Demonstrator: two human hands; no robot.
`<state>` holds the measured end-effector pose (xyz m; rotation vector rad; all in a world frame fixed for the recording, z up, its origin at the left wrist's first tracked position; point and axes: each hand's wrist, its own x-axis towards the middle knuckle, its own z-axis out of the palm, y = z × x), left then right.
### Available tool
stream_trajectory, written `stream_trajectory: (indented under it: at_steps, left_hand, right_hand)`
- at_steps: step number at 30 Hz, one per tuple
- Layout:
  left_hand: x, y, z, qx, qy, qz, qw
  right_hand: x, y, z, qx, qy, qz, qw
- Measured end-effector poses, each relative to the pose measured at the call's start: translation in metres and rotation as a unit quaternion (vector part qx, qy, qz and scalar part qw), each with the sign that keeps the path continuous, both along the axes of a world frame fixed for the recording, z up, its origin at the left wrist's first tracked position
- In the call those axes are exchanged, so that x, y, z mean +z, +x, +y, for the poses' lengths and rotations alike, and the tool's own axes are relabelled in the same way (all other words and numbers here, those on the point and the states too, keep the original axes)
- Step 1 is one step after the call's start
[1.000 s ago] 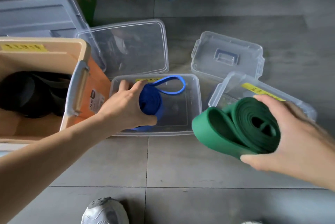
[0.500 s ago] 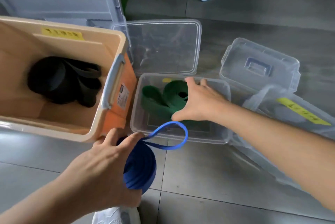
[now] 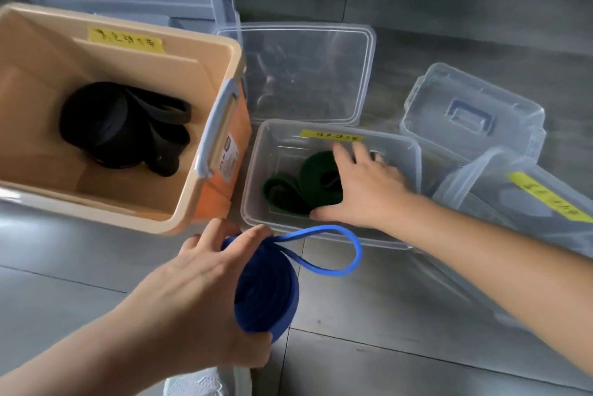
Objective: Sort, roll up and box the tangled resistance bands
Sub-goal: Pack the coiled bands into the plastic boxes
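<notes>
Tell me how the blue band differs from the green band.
The blue band is held above the floor in the left hand; the green band lies in the clear box under the right hand. The blue band trails a wide open loop; the green band's loose end lies folded close. Both are rolled up.

**Clear box half taken, floor free by the blue roll**

Just ahead of the left hand's (image 3: 192, 293) grip on the blue band roll (image 3: 266, 293), the clear box (image 3: 255, 177) stands open-topped. The spread right hand (image 3: 362, 190) and the green band (image 3: 305, 184) under it fill its middle, and room seems left along its left wall. Ahead-left of the grip the orange bin (image 3: 218, 206) blocks the way. To the right lies bare floor (image 3: 401, 299).
</notes>
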<state>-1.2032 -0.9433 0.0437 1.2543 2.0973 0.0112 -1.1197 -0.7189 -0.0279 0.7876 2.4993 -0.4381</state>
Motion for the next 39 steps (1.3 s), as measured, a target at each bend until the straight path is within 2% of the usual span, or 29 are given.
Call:
stream_trajectory:
  at_steps: [3,6,9,13,15,18,20,24,28,30,32,35,39]
  left_hand:
    - [0.001,0.006,0.026,-0.034,0.02,0.004,0.999]
    - [0.003,0.015,0.062,-0.066,0.046,0.024,0.996]
    - [0.007,0.024,0.101,-0.084,0.072,0.031,0.993]
    - [0.016,0.036,0.146,-0.126,0.104,0.048,0.985]
    - [0.02,0.048,0.161,-0.174,0.113,0.067,0.976]
    - [0.023,0.068,0.175,-0.268,0.095,0.088,0.955]
    - [0.022,0.082,0.182,-0.319,0.086,0.093,0.939]
    - [0.019,0.107,0.194,-0.371,0.083,0.085,0.921]
    - [0.012,0.133,0.23,-0.316,0.142,0.051,0.937]
    - [0.0,0.151,0.254,-0.273,0.158,0.019,0.949]
    - [-0.018,0.169,0.272,-0.244,0.14,0.005,0.96]
    - [-0.049,0.184,0.287,-0.222,0.069,-0.003,0.973]
    - [-0.086,0.199,0.293,-0.244,-0.001,-0.014,0.97]
  right_hand:
    - [0.042,0.043,0.023,0.046,0.063,0.047,0.996]
    - [0.078,0.112,0.064,0.019,0.101,0.015,0.995]
    - [0.095,0.193,0.096,-0.118,0.108,-0.019,0.987]
    - [0.076,0.28,0.102,-0.309,0.141,-0.037,0.94]
    - [0.057,0.303,0.1,-0.384,0.087,-0.042,0.918]
    - [0.034,0.308,0.101,-0.495,-0.11,0.106,0.856]
    - [0.024,0.307,0.111,-0.487,-0.101,0.155,0.854]
    - [0.022,0.3,0.134,-0.447,-0.071,0.178,0.874]
    - [0.02,0.298,0.148,-0.433,-0.083,0.2,0.875]
    - [0.016,0.298,0.149,-0.416,-0.053,0.201,0.885]
    - [0.012,0.301,0.148,-0.431,-0.026,0.214,0.876]
    - [0.006,0.304,0.149,-0.452,-0.054,0.215,0.864]
    - [-0.002,0.307,0.152,-0.43,-0.062,0.206,0.877]
